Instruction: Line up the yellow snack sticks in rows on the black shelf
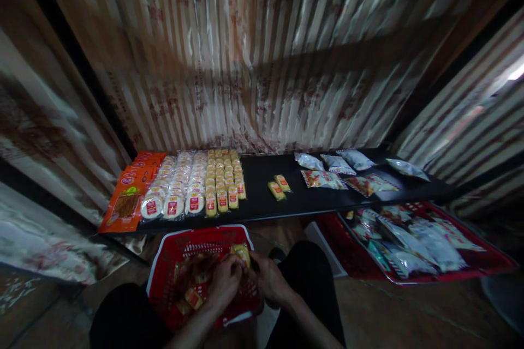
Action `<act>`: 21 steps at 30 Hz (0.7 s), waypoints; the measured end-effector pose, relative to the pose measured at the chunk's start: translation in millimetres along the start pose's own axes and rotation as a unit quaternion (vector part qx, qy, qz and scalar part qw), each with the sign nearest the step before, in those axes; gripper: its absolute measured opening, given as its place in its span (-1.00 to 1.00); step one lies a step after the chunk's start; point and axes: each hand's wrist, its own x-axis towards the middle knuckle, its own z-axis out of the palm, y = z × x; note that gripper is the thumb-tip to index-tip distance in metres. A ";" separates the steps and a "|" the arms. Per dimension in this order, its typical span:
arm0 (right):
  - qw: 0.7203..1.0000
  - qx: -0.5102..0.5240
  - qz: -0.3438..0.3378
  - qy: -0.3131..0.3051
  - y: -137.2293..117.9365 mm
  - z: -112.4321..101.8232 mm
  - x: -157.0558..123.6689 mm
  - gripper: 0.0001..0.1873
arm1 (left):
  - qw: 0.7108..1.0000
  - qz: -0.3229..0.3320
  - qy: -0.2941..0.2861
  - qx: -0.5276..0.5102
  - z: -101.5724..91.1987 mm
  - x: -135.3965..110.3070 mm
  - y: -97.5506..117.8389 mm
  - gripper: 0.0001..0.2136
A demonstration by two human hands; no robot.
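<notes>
My left hand (223,282) and my right hand (268,279) meet over a red plastic basket (172,253) that rests between my knees. Both hands are curled around small yellow snack packets (241,253) held together at the fingertips. More small yellow packets (192,297) lie loose inside the basket. Ahead, a black shelf (262,199) carries tidy rows of yellow packets (223,180), round white packets (180,185) and orange packets (131,191). Two lone yellow packets (279,186) lie near the shelf's middle.
Silver and red-printed bags (339,172) are spread on the shelf's right half. A red tray (483,270) below on the right holds several more bags. Striped metallic sheeting lines the back and side walls. The floor is brown.
</notes>
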 end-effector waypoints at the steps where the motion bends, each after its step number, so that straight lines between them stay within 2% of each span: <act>1: 1.000 0.009 -0.008 0.005 -1.0 -3.4 -1.2 -0.77 | 1.000 0.013 0.004 -0.001 0.0 0.0 3.6 -0.84; 7: 0.997 0.076 -0.008 0.030 2.6 -16.3 -4.4 -0.73 | 0.999 0.040 0.002 -0.018 -1.9 2.3 26.9 -0.84; 11: 0.987 0.134 -0.024 0.089 11.8 -28.2 2.4 -0.66 | 0.997 0.067 0.003 -0.034 -1.3 10.6 51.5 -0.81; 16: 0.974 0.172 -0.021 0.143 16.9 -51.0 14.6 -0.56 | 0.994 0.102 0.014 -0.036 9.7 30.8 76.1 -0.77; 21: 0.965 0.187 -0.011 0.185 23.3 -70.1 35.4 -0.61 | 0.992 0.115 0.028 -0.039 20.9 58.1 86.9 -0.74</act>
